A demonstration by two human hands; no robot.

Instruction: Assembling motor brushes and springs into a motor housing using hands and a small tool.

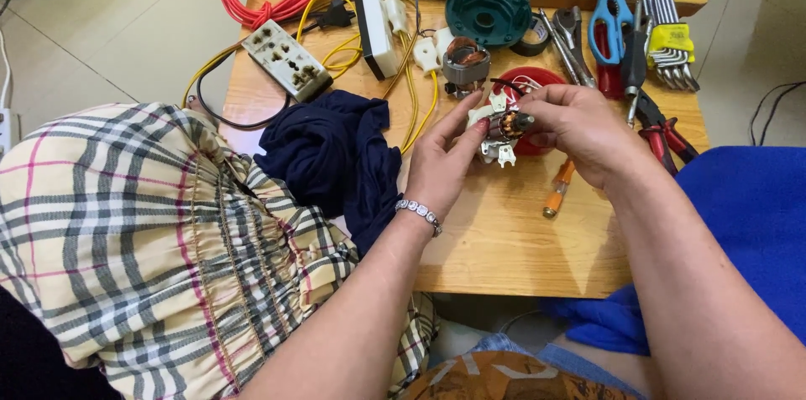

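While both hands work above the wooden table point(504, 240), the left hand point(442, 161) and right hand point(579, 127) hold a small motor rotor point(502, 127) with white bracket between them. Left fingers closed on the bracket side, right fingers pinched on the rotor end. Just behind it: red round part point(537, 81) and motor stator point(465, 66). Dark blue cloth point(336, 156) lies left, orange-handled screwdriver point(557, 188) under the right hand, blue scissors point(609, 18) far side.

A beaded silver bracelet point(419, 214) circles the left wrist — both forearms are bare, no sleeves showing.
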